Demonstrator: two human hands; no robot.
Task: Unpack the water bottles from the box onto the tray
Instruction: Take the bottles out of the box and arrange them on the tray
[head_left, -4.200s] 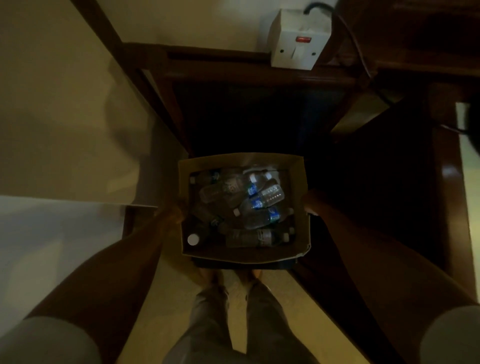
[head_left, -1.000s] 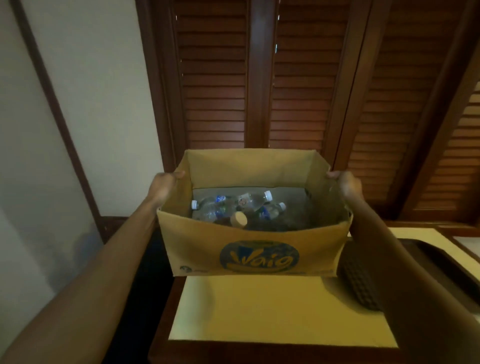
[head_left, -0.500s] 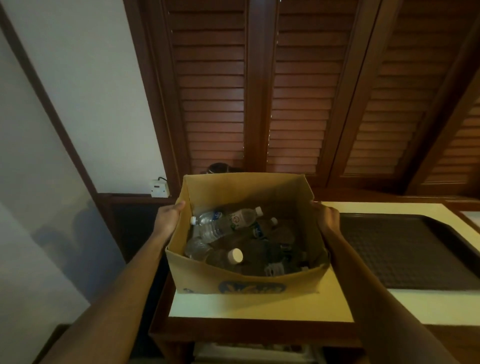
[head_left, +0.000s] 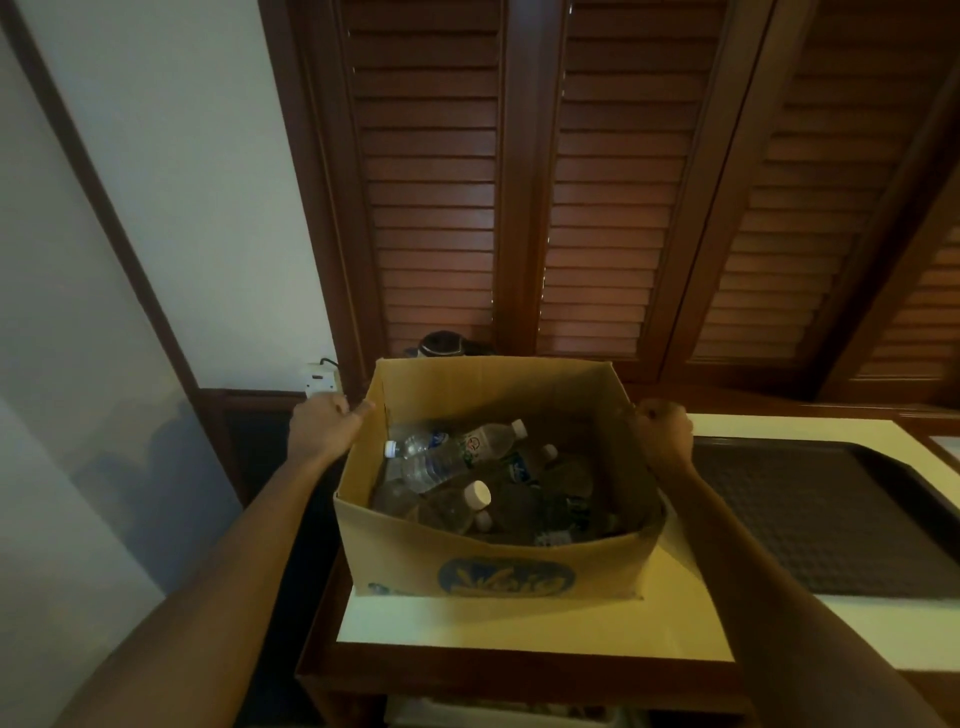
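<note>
Water bottles (head_left: 447, 457) all lie in the box (head_left: 493, 571) — tray (head_left: 831, 519) bare — left hand (head_left: 324, 428) and right hand (head_left: 665, 428) curled loosely at its rim, gripping no bottle.

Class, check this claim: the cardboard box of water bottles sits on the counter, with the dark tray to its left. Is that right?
Not quite. The head view shows the dark tray to the right of the cardboard box, not the left. The box does sit on the counter, bottles inside.

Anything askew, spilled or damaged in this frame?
No spill or damage shows. The water bottles lie jumbled on their sides in the box, whose near wall sags. The tray holds none yet.
</note>
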